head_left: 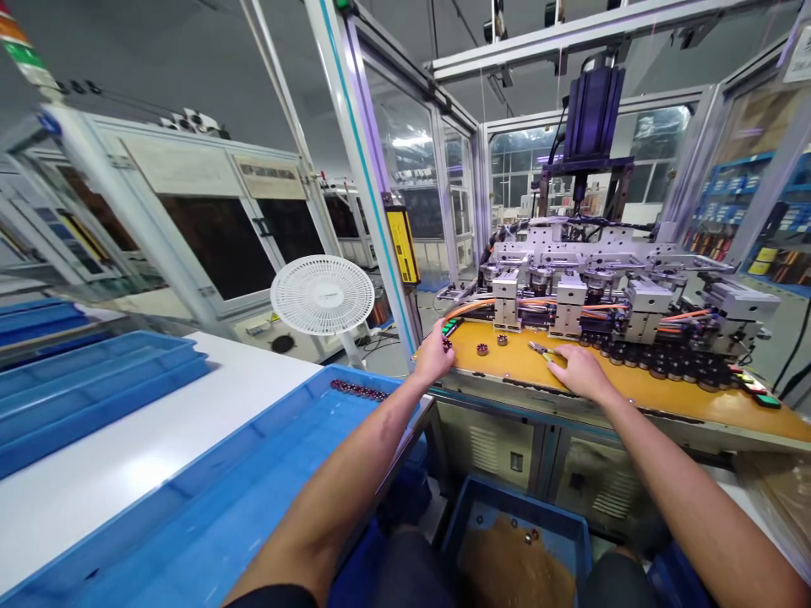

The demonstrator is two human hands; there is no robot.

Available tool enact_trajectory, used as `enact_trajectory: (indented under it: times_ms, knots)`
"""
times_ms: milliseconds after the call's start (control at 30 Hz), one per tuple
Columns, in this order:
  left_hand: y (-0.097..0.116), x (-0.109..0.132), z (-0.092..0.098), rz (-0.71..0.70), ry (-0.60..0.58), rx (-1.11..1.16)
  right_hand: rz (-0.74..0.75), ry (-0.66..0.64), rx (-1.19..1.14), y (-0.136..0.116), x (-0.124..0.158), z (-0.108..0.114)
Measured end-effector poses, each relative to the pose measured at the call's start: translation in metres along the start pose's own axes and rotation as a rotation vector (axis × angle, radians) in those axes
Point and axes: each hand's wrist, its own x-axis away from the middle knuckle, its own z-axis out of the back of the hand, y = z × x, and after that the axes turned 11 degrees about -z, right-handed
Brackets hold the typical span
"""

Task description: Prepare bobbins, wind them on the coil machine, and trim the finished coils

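Note:
My left hand (434, 356) is at the left end of the machine's orange-yellow tabletop (513, 359), beside a strip of green buttons (450, 328). Its fingers close on a small dark, reddish round part (447, 345), mostly covered by the hand. Two similar round parts, one nearer (482, 349) and one farther (503, 339), stand on the tabletop between my hands. My right hand (581, 371) grips a pair of pliers (541, 349) with yellow-green handles, jaws pointing left. Many black round parts (659, 361) stand in rows to the right of that hand.
Behind the tabletop stands a metal fixture (570, 295) with orange tubes. A long blue tray (253, 473) at left holds a row of small parts (358, 389). Below, a blue bin (465, 507) contains cardboard and loose rings. A white fan (323, 295) stands beyond the tray.

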Motion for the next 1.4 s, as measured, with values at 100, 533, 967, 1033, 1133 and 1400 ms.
enact_trajectory:
  times_ms: [100, 533, 967, 1033, 1133, 1400]
  knots:
    - [-0.008, 0.0, 0.001, 0.084, 0.094, 0.055, 0.006, 0.002, 0.015, 0.001, -0.001, -0.001]
    - [-0.038, 0.012, 0.025, 0.237, 0.16, 0.364, 0.106, 0.137, 0.057, -0.011, 0.007, 0.009]
    - [-0.009, 0.063, 0.064, 0.151, 0.231, 0.632, 0.459, 0.073, -0.018, -0.159, -0.007, -0.044]
    - [0.005, 0.092, 0.075, 0.114, 0.21, 0.701, 0.433, 0.097, -0.062, -0.157, -0.004, -0.033]
    - [0.032, 0.145, 0.081, 0.075, 0.165, 0.778, 0.456, 0.135, -0.145, -0.157, 0.026, -0.002]
    - [0.082, 0.234, 0.069, -0.16, 0.093, 0.827, 0.939, 0.012, -0.193, -0.148, 0.157, 0.061]
